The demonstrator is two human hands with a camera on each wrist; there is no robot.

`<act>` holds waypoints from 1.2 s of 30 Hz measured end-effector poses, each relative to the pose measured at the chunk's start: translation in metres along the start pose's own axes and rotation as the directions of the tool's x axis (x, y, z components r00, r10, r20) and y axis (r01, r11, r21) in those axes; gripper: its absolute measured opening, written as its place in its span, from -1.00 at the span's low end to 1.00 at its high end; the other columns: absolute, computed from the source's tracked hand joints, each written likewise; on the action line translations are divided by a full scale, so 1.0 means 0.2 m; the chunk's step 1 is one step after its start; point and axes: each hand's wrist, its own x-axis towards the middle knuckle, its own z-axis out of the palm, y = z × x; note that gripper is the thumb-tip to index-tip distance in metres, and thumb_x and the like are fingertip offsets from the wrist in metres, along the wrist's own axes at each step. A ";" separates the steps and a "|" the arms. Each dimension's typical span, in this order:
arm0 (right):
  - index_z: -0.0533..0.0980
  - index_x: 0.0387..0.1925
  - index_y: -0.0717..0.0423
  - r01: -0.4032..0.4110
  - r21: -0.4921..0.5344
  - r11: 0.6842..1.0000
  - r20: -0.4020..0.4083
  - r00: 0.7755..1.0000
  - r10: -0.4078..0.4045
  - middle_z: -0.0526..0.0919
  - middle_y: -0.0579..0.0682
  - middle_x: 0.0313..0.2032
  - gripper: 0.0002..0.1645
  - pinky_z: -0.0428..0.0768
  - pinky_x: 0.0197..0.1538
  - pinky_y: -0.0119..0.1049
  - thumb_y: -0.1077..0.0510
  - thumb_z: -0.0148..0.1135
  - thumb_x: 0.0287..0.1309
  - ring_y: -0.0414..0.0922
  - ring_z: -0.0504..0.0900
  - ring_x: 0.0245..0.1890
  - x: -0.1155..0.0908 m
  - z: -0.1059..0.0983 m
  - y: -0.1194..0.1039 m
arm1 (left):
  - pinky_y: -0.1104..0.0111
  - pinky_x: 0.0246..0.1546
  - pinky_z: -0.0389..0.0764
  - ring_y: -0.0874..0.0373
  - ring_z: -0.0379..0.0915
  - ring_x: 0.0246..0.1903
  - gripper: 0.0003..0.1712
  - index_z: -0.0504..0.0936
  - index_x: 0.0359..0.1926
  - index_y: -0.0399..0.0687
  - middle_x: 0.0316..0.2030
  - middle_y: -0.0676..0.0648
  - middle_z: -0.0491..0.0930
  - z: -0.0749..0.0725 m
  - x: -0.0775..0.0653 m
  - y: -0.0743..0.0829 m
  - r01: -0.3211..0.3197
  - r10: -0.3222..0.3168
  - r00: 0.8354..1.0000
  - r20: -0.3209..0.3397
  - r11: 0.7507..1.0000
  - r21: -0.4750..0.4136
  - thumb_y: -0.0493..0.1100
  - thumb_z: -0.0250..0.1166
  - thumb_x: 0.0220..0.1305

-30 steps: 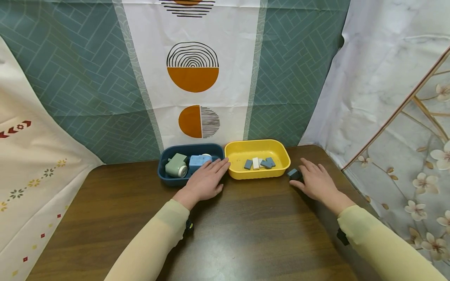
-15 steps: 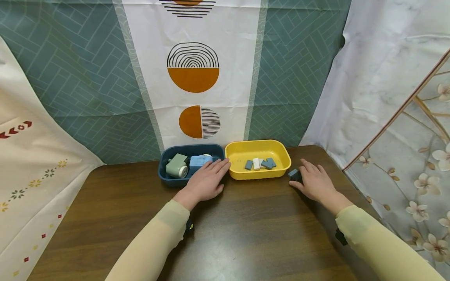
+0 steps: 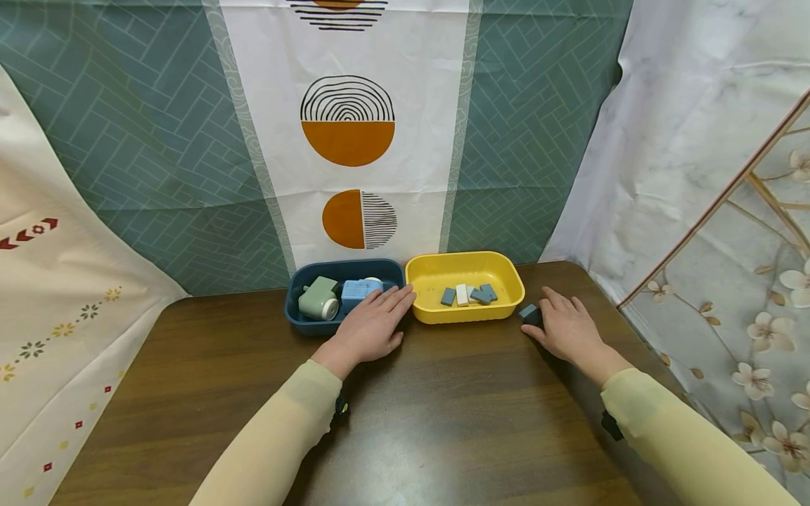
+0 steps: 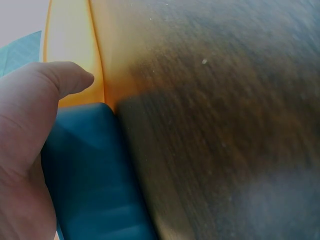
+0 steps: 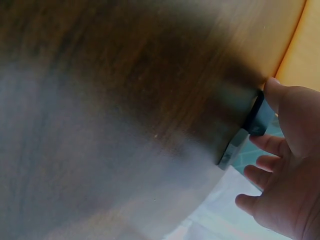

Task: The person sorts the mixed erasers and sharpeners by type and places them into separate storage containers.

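Note:
My left hand [image 3: 370, 325] lies with straight fingers over the near right corner of a navy bin [image 3: 292, 316], fingertips reaching the rim of a yellow bin [image 3: 422, 315]. In the left wrist view its thumb [image 4: 72, 80] sits above where the bins meet. The navy bin holds a sage-green object [image 3: 318, 299] and a light-blue one [image 3: 359, 292], each with a white round part. Right of the yellow bin, my right hand [image 3: 566, 325] rests with spread fingers beside a small dark slate-blue block [image 3: 530, 314]. Thumb and forefinger flank this block, which looks two-part in the right wrist view [image 5: 234, 149].
Several small slate-blue and white blocks [image 3: 462, 295] lie in the yellow bin. Both bins stand side by side at the back of the brown wooden table [image 3: 436, 400]. Patterned cloth [image 3: 512, 140] hangs behind, with more cloth along both sides.

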 end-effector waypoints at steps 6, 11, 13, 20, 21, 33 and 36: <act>0.51 0.28 0.53 0.002 -0.004 1.000 -0.011 1.000 -0.002 0.35 0.51 0.51 -0.17 0.31 0.50 0.45 -0.21 0.38 0.53 0.45 0.45 0.43 0.00 0.00 0.00 | 0.05 0.72 -0.09 -0.01 -0.10 0.74 -0.04 0.03 0.81 0.07 0.79 0.03 -0.11 0.00 0.00 0.00 0.007 -0.007 1.000 0.008 1.000 -0.005 0.06 0.31 0.63; 0.51 0.27 0.52 -0.002 -0.001 1.000 -0.015 1.000 0.002 0.35 0.50 0.51 -0.19 0.31 0.50 0.45 -0.19 0.38 0.53 0.45 0.45 0.42 0.00 0.00 0.01 | 0.06 0.72 -0.09 0.00 -0.11 0.74 -0.05 0.02 0.81 0.06 0.79 0.03 -0.12 0.00 0.00 0.01 0.009 -0.009 1.000 0.009 1.000 -0.005 0.05 0.30 0.64; 0.51 0.27 0.53 -0.002 0.001 1.000 -0.019 1.000 0.002 0.36 0.51 0.51 -0.20 0.31 0.50 0.45 -0.17 0.38 0.53 0.45 0.46 0.42 0.00 0.00 0.01 | 0.06 0.72 -0.08 -0.01 -0.11 0.74 -0.05 0.02 0.81 0.06 0.79 0.02 -0.12 0.00 0.00 0.01 0.008 -0.008 1.000 0.009 1.000 -0.002 0.05 0.30 0.64; 0.50 0.26 0.54 0.004 -0.002 1.000 -0.034 0.999 -0.004 0.37 0.52 0.50 -0.22 0.31 0.51 0.44 -0.14 0.38 0.53 0.46 0.49 0.39 -0.01 0.00 0.00 | 0.05 0.72 -0.08 -0.01 -0.10 0.74 -0.05 0.03 0.81 0.06 0.79 0.02 -0.11 0.00 0.00 0.01 0.003 -0.003 1.000 0.007 1.000 -0.006 0.06 0.31 0.64; 0.51 0.25 0.54 0.006 -0.003 1.000 -0.039 0.999 -0.006 0.37 0.52 0.49 -0.22 0.32 0.50 0.44 -0.14 0.39 0.53 0.46 0.49 0.38 -0.01 0.00 0.00 | 0.05 0.72 -0.08 -0.01 -0.10 0.74 -0.05 0.03 0.81 0.06 0.79 0.02 -0.11 0.00 0.00 0.01 0.003 -0.003 1.000 0.006 1.000 -0.007 0.06 0.31 0.63; 0.53 0.19 0.54 0.038 -0.011 0.999 -0.079 0.996 -0.038 0.40 0.53 0.46 -0.25 0.36 0.48 0.45 -0.13 0.43 0.50 0.46 0.54 0.33 -0.02 -0.06 -0.01 | 0.04 0.72 -0.08 -0.01 -0.09 0.73 -0.05 0.05 0.81 0.05 0.79 0.03 -0.10 0.00 -0.01 0.01 0.012 -0.012 1.000 0.009 1.000 -0.015 0.06 0.31 0.63; 0.54 0.16 0.53 0.045 -0.009 0.999 -0.092 0.995 -0.046 0.40 0.53 0.46 -0.27 0.36 0.47 0.45 -0.12 0.44 0.50 0.47 0.55 0.31 -0.02 -0.07 0.00 | 0.05 0.72 -0.08 -0.01 -0.09 0.73 -0.05 0.04 0.81 0.06 0.79 0.03 -0.10 0.00 0.00 0.01 0.012 -0.012 1.000 0.008 1.000 -0.018 0.05 0.32 0.63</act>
